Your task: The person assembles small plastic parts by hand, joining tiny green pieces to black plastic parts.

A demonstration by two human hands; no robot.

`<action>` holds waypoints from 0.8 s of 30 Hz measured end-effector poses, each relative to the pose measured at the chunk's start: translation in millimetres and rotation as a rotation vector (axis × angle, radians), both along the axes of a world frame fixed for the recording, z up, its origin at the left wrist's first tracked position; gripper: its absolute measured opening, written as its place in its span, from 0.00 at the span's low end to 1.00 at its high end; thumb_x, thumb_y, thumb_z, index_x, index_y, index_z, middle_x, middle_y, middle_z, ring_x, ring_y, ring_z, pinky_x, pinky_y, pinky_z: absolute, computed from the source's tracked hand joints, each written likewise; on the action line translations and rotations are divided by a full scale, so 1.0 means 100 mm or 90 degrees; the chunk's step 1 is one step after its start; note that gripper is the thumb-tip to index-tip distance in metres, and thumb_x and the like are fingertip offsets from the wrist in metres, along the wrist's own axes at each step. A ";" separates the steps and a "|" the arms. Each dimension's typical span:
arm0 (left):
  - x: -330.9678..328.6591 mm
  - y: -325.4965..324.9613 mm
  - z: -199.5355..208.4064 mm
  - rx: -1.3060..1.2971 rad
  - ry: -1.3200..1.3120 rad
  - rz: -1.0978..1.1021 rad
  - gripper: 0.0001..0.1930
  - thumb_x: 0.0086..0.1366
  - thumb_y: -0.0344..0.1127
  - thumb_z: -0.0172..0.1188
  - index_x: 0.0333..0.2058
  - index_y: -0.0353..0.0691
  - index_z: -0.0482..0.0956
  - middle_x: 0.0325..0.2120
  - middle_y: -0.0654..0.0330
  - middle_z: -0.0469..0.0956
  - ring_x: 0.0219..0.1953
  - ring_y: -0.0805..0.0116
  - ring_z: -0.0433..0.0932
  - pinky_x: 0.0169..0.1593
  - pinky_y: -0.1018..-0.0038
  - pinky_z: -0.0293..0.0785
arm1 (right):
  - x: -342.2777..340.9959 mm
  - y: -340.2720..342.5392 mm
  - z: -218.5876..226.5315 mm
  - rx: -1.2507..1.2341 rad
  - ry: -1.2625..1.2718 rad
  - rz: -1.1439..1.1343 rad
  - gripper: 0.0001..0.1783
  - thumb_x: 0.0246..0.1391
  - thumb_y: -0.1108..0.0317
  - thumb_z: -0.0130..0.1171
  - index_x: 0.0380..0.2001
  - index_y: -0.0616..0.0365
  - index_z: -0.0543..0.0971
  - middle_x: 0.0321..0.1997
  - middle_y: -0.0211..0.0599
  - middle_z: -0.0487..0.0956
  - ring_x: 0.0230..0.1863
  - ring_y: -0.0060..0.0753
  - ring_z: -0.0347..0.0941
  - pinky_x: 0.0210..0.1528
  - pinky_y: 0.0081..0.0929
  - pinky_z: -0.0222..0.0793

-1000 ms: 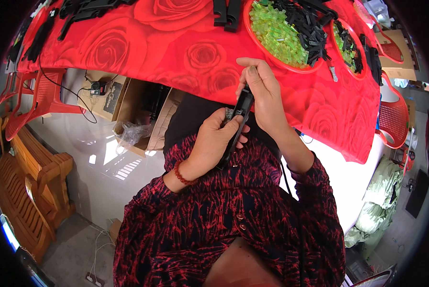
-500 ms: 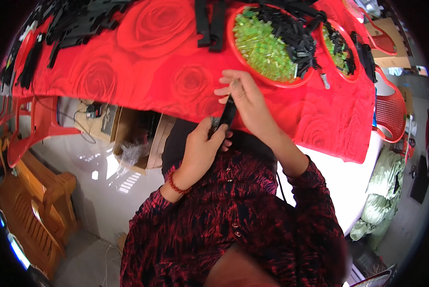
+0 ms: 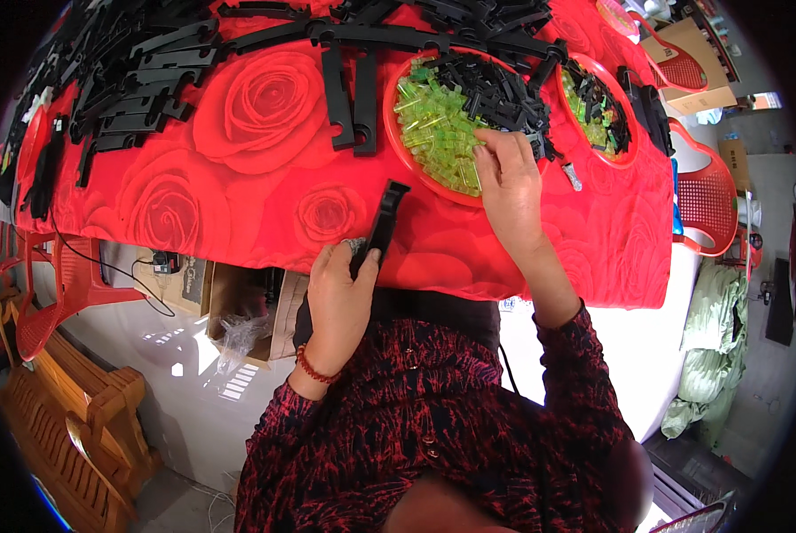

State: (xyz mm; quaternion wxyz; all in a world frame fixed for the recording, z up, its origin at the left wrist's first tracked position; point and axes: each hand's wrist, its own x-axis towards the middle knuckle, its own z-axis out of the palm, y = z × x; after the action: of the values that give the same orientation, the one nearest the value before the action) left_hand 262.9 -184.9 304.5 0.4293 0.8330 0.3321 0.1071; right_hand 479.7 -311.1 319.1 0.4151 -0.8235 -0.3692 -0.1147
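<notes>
My left hand [image 3: 340, 289] grips a long black plastic piece [image 3: 385, 218], tilted up over the near edge of the table, its notched end uppermost. Something small and greyish shows between the thumb and fingers beside it; I cannot tell what it is. My right hand [image 3: 511, 182] reaches over a round red basket [image 3: 398, 147], fingertips pinched together at the heap of small translucent green pieces [image 3: 438, 124]. Whether a piece is between them is hidden. Small black pieces [image 3: 495, 93] fill the other side of this basket.
A red rose-patterned cloth [image 3: 269, 98] covers the table. Long black pieces [image 3: 162, 80] pile up at the far left, with two more [image 3: 364, 102] beside the basket. A second red basket [image 3: 624, 160] stands to the right. Red chairs [image 3: 707, 191] flank the table; a wooden bench [image 3: 69, 435] is lower left.
My right hand has left the black piece and moved right and away to the green pieces in the basket. My left hand still holds the black piece, now farther left. The view has shifted.
</notes>
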 end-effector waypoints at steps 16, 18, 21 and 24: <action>0.14 0.03 -0.17 0.194 -0.058 0.014 0.16 0.57 0.35 0.69 0.29 0.34 0.70 0.24 0.51 0.71 0.30 0.48 0.70 0.34 0.57 0.66 | 0.23 0.20 -0.05 -0.274 -0.230 0.076 0.14 0.48 0.73 0.66 0.39 0.58 0.77 0.39 0.43 0.72 0.42 0.49 0.72 0.44 0.40 0.72; 0.12 0.04 -0.16 0.206 -0.056 -0.009 0.15 0.58 0.35 0.68 0.29 0.34 0.70 0.25 0.51 0.71 0.31 0.48 0.71 0.35 0.57 0.66 | 0.23 0.22 -0.03 -0.279 -0.216 0.080 0.14 0.48 0.74 0.67 0.38 0.58 0.75 0.39 0.43 0.72 0.42 0.50 0.72 0.44 0.41 0.72; 0.09 0.03 -0.13 0.215 -0.064 -0.019 0.14 0.59 0.35 0.67 0.30 0.34 0.70 0.25 0.51 0.71 0.31 0.46 0.71 0.35 0.57 0.67 | 0.22 0.23 0.00 -0.300 -0.179 0.077 0.14 0.49 0.73 0.67 0.37 0.58 0.74 0.38 0.43 0.71 0.42 0.51 0.72 0.44 0.42 0.72; 0.07 0.03 -0.13 0.208 -0.048 -0.019 0.14 0.60 0.35 0.66 0.30 0.33 0.69 0.26 0.50 0.72 0.33 0.46 0.72 0.37 0.56 0.68 | 0.21 0.22 0.00 -0.295 -0.182 0.084 0.13 0.49 0.73 0.67 0.37 0.58 0.74 0.38 0.43 0.72 0.42 0.51 0.72 0.44 0.42 0.72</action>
State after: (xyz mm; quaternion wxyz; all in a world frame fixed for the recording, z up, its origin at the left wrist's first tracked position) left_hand 270.2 -181.8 291.2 0.3017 0.8921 0.2813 0.1844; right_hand 501.1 -289.0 319.3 0.1659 -0.8461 -0.4933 -0.1148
